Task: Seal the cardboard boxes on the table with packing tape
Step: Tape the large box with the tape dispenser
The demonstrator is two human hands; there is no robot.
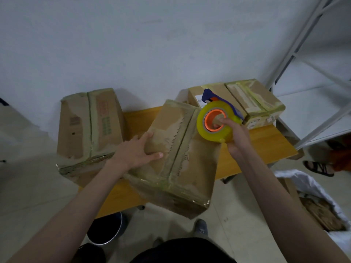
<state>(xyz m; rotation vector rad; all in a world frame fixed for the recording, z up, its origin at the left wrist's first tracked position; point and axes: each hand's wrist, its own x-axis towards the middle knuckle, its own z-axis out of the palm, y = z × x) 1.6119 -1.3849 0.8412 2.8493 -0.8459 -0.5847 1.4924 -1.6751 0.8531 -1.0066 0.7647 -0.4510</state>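
Note:
A large cardboard box, worn and banded with old tape, sits in the middle of the wooden table. My left hand lies flat on the box's left top, fingers spread. My right hand holds a roll of yellowish packing tape with an orange core, in a blue dispenser, over the box's right top edge. My fingers are hooked into the core. Another big box stands to the left. Two smaller taped boxes sit at the back right.
A white wall rises behind the table. A white metal shelf frame stands at the right. A box lined with a white bag sits on the floor at the right, near someone's sandalled foot. A dark stool is below the table's front edge.

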